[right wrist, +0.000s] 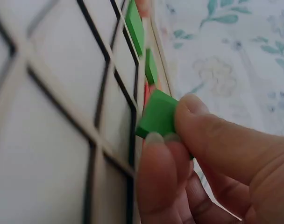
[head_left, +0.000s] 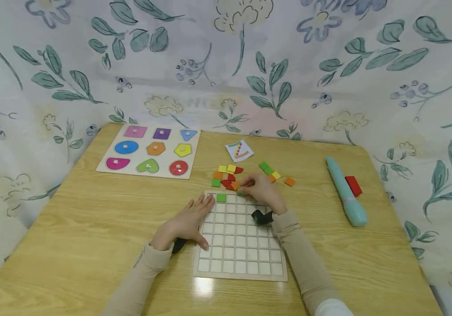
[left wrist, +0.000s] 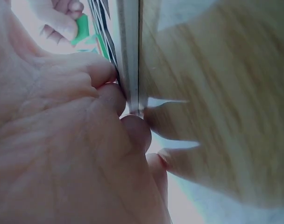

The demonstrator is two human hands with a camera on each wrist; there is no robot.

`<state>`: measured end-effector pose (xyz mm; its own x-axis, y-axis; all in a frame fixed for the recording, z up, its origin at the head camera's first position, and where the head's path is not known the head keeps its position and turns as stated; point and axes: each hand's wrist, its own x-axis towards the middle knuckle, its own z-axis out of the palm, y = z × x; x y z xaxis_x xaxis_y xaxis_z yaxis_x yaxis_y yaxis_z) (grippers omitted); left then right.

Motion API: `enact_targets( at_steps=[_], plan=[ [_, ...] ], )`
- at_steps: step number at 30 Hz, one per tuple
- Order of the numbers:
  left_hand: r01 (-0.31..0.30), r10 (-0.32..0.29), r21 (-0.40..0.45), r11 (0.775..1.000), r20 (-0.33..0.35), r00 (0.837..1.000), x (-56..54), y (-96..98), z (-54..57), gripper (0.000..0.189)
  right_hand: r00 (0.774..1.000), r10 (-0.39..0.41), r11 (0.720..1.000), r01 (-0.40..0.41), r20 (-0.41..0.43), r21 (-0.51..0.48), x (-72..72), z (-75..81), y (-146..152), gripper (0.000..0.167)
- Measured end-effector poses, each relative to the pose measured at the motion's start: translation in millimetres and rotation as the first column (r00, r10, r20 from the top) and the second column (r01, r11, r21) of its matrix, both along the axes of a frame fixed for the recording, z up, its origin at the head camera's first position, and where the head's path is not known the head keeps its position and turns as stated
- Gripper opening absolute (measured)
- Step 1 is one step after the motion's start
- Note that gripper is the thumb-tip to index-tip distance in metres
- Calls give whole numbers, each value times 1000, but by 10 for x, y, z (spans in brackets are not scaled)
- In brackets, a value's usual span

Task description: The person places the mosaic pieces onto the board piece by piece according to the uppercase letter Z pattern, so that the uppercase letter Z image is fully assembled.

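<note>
My right hand (head_left: 264,193) pinches a green square tile (right wrist: 158,114) between thumb and fingers, at the top edge of a wooden grid board (head_left: 241,277). The left wrist view also shows this green tile (left wrist: 81,29) in the right hand's fingertips. Spread out flat, my left hand (head_left: 184,224) rests at the board's left edge, its fingers near the upper left corner and the thumb over the side. One green tile (head_left: 221,198) lies in a cell of the top row. The visible cells below are bare and pale.
Loose red, orange, yellow and green tiles (head_left: 231,169) lie beyond the board, more tiles (head_left: 266,167) to their right. Behind them is a small pattern card (head_left: 239,151). A shape puzzle board (head_left: 143,156) sits far left; a turquoise tapered object (head_left: 346,193) and red block (head_left: 353,186) lie right.
</note>
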<state>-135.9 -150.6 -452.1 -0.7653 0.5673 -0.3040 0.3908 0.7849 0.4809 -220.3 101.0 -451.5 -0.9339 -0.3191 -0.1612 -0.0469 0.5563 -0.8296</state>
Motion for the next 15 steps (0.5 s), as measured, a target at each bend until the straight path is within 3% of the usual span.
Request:
enact_targets(
  at_steps=[3, 10, 15],
  plan=[
    [4, -4, 12, 1000, 3, 1000, 2, -16, -3, 133, 997, 70, 998, -70, 35, 5, 69, 30, -138, 10],
    [5, -5, 14, 1000, -1, 1000, 9, 0, 18, 132, 989, 96, 983, -76, -111, 169, 139, -15, -350, 6],
    [-5, 5, 13, 1000, 3, 1000, 20, -7, 27, 132, 981, 125, 976, -95, -147, 195, 145, -43, -416, 5]
  ],
)
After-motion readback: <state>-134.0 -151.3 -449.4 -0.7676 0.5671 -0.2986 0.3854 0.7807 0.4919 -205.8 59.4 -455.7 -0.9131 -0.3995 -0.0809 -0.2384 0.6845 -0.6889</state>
